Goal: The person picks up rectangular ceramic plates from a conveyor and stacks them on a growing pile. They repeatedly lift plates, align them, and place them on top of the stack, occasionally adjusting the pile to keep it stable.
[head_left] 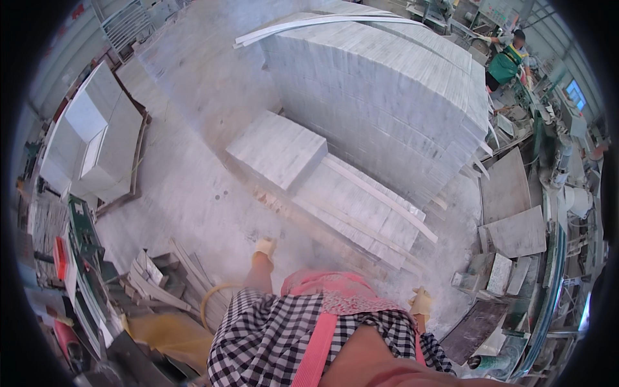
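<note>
My left hand (264, 246), in a pale yellow glove, is held out over the dusty floor. Its fingers are curled closed, and anything inside them is hidden. Behind that forearm a yellow hose (205, 303) loops down; where it ends does not show. On the right my gloved right hand (420, 301) hangs beside my checked sleeve, fingers loosely apart and holding nothing I can see. Ahead lies a low row of grey-white stone slabs (361, 209), with a taller block of them (277, 148) at its left end. Thin strips lie along the top.
Behind the row rises a large stack of slabs (380, 97). White dust (219, 77) hangs at its left. Pale panels (116, 155) stand far left, offcut strips (155, 284) lie near left, broken slabs (516, 232) lean right. Another person (509, 64) works at far right.
</note>
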